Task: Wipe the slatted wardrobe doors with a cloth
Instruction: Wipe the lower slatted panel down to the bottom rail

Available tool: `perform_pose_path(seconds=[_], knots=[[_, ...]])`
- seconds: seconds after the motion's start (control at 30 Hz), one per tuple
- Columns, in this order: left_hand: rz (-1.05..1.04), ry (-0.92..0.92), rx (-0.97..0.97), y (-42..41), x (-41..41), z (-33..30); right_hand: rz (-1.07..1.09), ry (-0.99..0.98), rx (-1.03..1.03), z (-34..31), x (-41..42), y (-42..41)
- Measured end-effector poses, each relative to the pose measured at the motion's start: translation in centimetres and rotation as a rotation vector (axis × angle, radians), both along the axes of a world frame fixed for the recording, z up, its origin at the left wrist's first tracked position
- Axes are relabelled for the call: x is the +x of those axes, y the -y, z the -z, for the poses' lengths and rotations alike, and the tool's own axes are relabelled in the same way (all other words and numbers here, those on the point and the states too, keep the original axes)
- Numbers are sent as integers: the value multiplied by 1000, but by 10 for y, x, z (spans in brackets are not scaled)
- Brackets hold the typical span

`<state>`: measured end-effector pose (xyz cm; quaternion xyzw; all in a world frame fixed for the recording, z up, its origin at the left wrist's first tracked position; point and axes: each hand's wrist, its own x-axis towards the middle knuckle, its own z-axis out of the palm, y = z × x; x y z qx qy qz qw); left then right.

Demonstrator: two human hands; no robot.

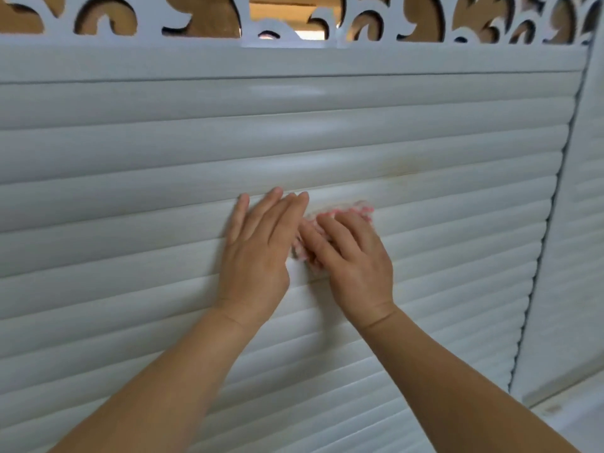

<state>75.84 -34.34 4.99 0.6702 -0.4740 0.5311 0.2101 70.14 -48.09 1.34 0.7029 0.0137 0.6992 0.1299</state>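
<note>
Head view: the cloth (330, 220), white with pink marks, lies bunched against the slatted wardrobe door (130, 191), pinned under the fingers (330, 230) of the right hand (353, 259), which curl over it and press it into the ribs, likely so the fabric reaches the grooves. Just left of those fingers, the left hand (258, 246) lies flat on the slats, fingers straight and holding nothing, seemingly bracing the panel. Above and right of the fingers a faint yellowish stain (402, 173) marks a slat. Carved fretwork (294, 31) tops the door.
</note>
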Motion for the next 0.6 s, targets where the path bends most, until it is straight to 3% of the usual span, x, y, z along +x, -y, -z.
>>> perform_pose_path(seconds=[0.13, 0.27, 0.43, 0.6], knots=[[-68, 3, -42, 12, -5, 2, 53, -29, 196, 11, -18, 71], [-62, 23, -24, 31, -15, -2, -23, 23, 514, 10, -23, 77], [-76, -13, -13, 52, -21, -6, -47, -28, 138, 0, -16, 50], [-176, -3, -51, 60, -23, -2, -87, 4, 28, -15, -25, 66]])
